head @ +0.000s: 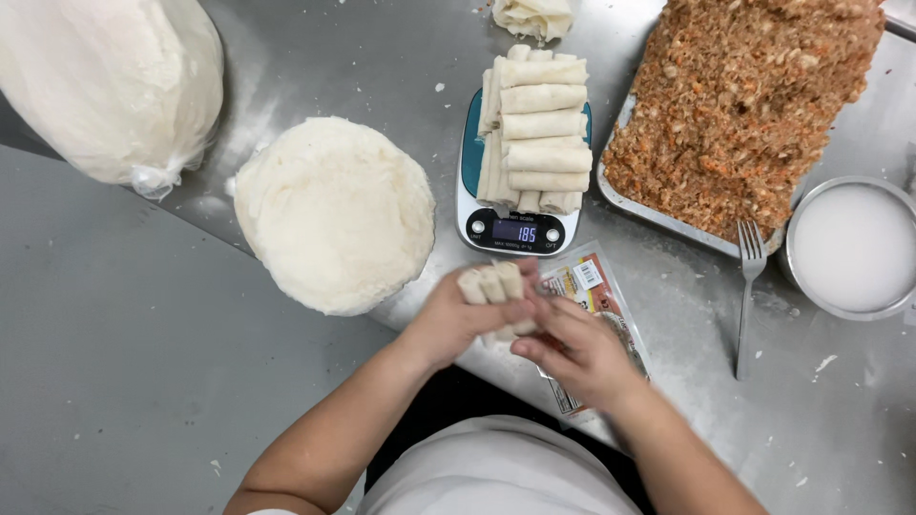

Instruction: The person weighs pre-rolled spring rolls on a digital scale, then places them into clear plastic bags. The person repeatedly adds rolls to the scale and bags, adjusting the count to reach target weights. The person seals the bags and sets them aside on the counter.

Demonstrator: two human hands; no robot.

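Pale, thin-skinned pastry roll (496,286), partly wrapped, held just above the near edge of the bench, between the body and the digital scale. Left hand (453,319) closed round the roll from the left, three folded ends standing up over the fingers. Right hand (572,348) pressed against the roll from the right, fingertips pinching the loose edge of the wrapper; grasp on the same roll, not clenched. Judged as a rolling or sealing step: best done with even pressure from both sides, ends tucked square, seam kept tight so no filling shows, wrapper not torn by the fingertips. Beneath the right hand, flat clear plastic packet with orange and white label (596,305), lying on the bench. Just beyond, white and teal digital kitchen scale (520,229) with lit display, loaded with a stack of finished pale cylindrical rolls (539,129). Left of the scale, round stack of thin white wrappers (334,215); farther left, large clear plastic bag of white contents (110,81), knotted. At the far edge, small crumpled scrap of wrapper (534,17). Right of the scale, rectangular metal tray (611,186) heaped with brown-orange minced filling (744,105). Steel fork (747,286) lying near the tray corner, tines toward it. Round metal bowl of white liquid (849,248) at the right edge. Bench (401,57) of brushed stainless steel, dusted with flour and crumbs; grey floor (124,381) visible below on the left. Nothing further of the room in view.
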